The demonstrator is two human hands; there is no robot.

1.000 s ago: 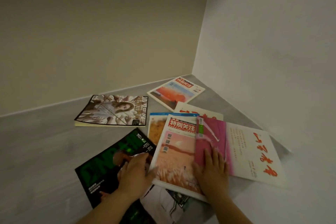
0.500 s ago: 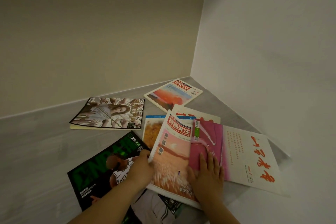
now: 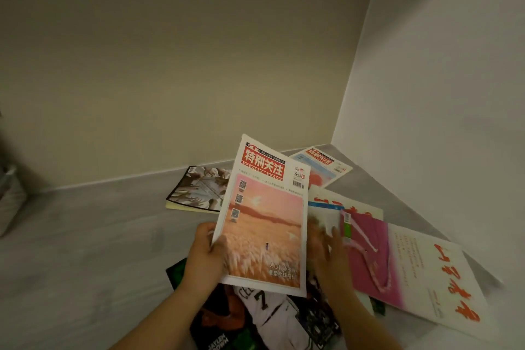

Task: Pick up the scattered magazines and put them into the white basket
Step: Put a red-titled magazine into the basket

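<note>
Your left hand (image 3: pixel 204 256) has its fingers clamped on the pink-cover magazine (image 3: pixel 264 219), tilted up off the floor pile so it clears. Right hand (image 3: pixel 329 253) fingers spread, blurry, beside it. Basket's not visible.

FREE: your widest bare grey floor (image 3: pixel 93 250) lies left of the pile | BLOCKED AHEAD: beige wall (image 3: pixel 170 65) and white wall (image 3: pixel 440 94) close the corner | FLOOR CLUTTER: magazines (image 3: pixel 420 270) overlap from centre to right wall | IN PATH: raised pink-cover magazine (image 3: pixel 264 224) stands tilted between your hands, screening the far ones | LEFT EDGE: blurred object, cannot identify.
</note>
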